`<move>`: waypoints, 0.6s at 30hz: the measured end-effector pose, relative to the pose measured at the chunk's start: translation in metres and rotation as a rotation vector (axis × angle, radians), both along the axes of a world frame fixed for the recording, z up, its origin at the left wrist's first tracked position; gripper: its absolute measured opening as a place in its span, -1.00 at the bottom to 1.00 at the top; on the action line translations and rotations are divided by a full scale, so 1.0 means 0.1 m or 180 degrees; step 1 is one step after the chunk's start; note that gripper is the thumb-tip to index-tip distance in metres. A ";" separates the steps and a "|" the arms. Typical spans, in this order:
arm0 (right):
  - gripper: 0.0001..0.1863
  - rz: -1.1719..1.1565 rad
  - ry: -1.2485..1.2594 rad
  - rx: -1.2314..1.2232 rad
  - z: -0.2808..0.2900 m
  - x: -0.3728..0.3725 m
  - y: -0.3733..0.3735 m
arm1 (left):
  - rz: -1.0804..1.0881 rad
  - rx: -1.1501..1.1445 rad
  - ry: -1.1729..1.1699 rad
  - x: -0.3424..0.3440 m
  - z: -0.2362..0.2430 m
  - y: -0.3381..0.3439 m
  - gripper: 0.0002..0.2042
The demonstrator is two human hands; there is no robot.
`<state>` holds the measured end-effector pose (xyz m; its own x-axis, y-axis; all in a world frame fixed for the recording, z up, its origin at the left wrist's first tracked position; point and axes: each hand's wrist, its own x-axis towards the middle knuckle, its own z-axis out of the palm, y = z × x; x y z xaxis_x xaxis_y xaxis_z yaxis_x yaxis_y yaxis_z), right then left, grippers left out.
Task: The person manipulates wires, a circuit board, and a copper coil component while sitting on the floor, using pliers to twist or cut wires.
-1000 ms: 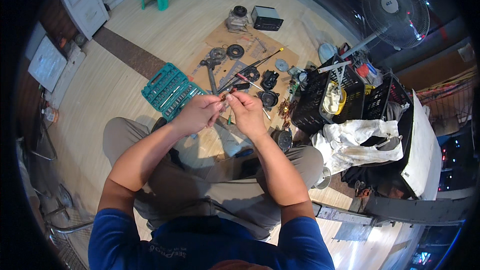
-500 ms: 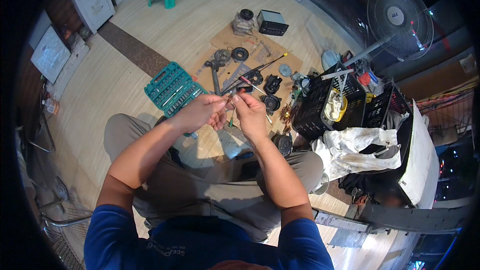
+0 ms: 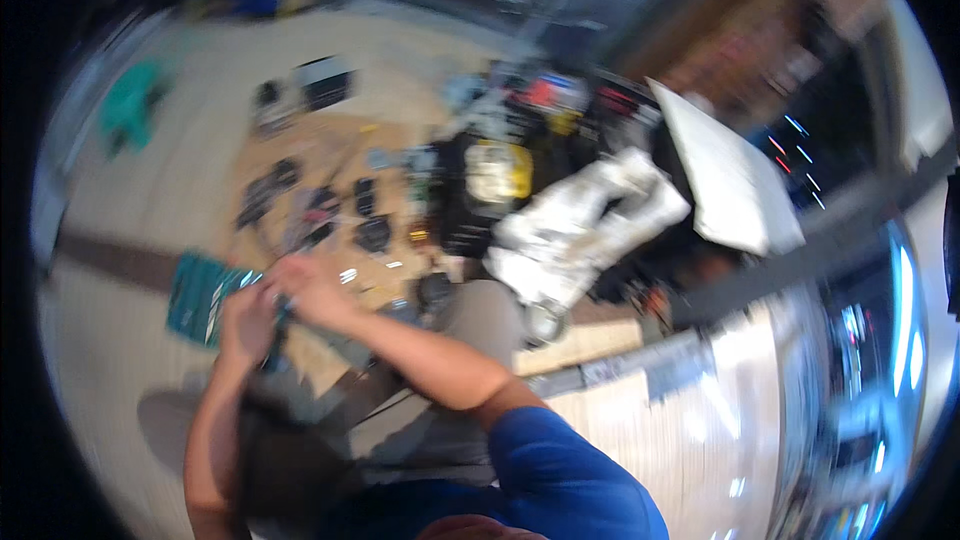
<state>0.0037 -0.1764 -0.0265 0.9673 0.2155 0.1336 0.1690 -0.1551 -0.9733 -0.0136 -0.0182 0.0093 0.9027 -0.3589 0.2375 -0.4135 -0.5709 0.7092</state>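
Observation:
My left hand and my right hand meet in front of my knees, fingertips close together. Both look closed in a pinch, blurred by motion, around something small that I cannot make out. Just behind and left of my left hand lies a teal socket set case, open on the floor. Beyond my hands a cardboard sheet carries several dark round parts, among them a black part. A dark metal part with a long stem lies at its left side.
Black crates stand to the right, holding a yellow and white item. A stained white cloth hangs over them, beside a white panel. Far left stands a green stool; a boxy silver and black device sits at the back.
The whole view has swung to the right, so the scene shifts left and is smeared. My hands stay together in front of me, at about the same place over my lap.

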 end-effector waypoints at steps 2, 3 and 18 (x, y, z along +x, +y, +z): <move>-0.83 0.0470 -0.0164 -0.0013 0.10 0.03 -0.11 | -0.0095 -0.0660 0.1611 0.08 0.05 0.19 -0.60; -0.82 0.0518 -0.1104 -0.0292 0.15 0.02 -0.17 | 0.0124 -0.1518 0.2192 0.08 0.02 0.24 -0.53; -0.81 0.1400 0.0426 0.0560 0.04 -0.08 -0.11 | -0.1276 -0.3148 0.2792 0.23 -0.39 0.43 -0.61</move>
